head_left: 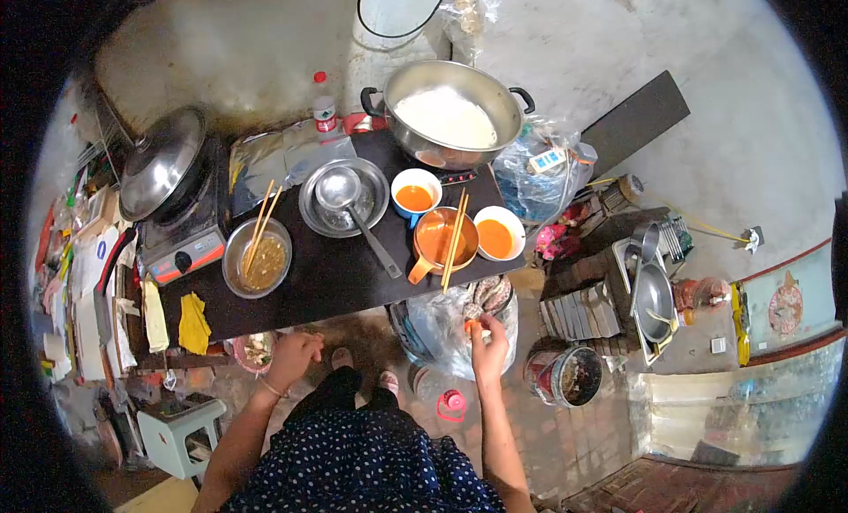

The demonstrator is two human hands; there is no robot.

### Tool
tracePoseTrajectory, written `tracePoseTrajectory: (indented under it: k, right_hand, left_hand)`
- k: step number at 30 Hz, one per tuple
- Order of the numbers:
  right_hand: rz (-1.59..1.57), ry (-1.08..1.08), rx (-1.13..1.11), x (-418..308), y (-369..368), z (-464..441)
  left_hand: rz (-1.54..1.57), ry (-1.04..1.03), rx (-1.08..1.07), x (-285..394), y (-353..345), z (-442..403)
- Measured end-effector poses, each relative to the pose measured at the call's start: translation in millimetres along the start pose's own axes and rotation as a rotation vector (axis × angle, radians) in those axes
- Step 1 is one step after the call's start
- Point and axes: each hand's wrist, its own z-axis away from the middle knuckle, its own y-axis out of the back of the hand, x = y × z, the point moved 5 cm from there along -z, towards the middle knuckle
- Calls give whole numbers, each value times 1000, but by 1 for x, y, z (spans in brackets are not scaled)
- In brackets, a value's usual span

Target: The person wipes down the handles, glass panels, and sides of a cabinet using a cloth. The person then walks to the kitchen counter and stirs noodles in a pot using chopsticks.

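My right hand point(488, 348) is in front of the table's front edge, its fingers closed on a small orange piece point(473, 325) whose kind I cannot make out. Beneath it is a clear plastic bag point(433, 323), with a patterned cloth-like bundle point(488, 296) beside it. My left hand point(296, 358) hovers below the table edge, fingers curled together, with nothing visible in them. Closest to the right hand on the table are an orange-handled cup point(422, 270) with chopsticks point(455, 243) across it, a white bowl point(517, 248) and a blue-white cup point(402, 211), the last two containing orange liquid.
The dark table point(322, 288) also bears a steel bowl with chopsticks point(231, 270), a ladle point(375, 239) in a metal basin point(309, 208), and a large pot point(406, 133). A stove point(181, 239) stands left. On the floor are a bucket point(541, 372) and a stool point(168, 433).
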Motion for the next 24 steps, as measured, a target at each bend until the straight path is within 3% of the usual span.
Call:
tracePoseTrajectory:
  k: [1,3,5,6,13,19,21,22,24]
  right_hand:
    - [207,162,10,-18,-2,-8]
    - [283,181,-74,-23,-11,-27]
    - [642,375,-105,-49,-24,-43]
    - [730,373,-201,-49,-34,-51]
    - [962,750,-226,-68,-78,-87]
    - [446,786,-210,-92,-66,-97]
    - [239,605,-85,-108,-37,-109]
    - [178,662,101,-119,-15,-118]
    - [-243,496,177,-130,27,-152]
  left_hand:
    - [20,-22,-15,-21,1,-3]
    - [37,-59,-28,-34,3,-4]
    - [-57,-183,76,-19,18,-1]
    - [-89,-94,26,-14,23,-2]
    - [32,-115,8,-9,41,-19]
    - [10,-239,19,8,36,-36]
    - [-55,-112,-31,18,35,-40]
    - [-33,-116,2,18,33,-45]
    - [-24,-185,35,29,35,-54]
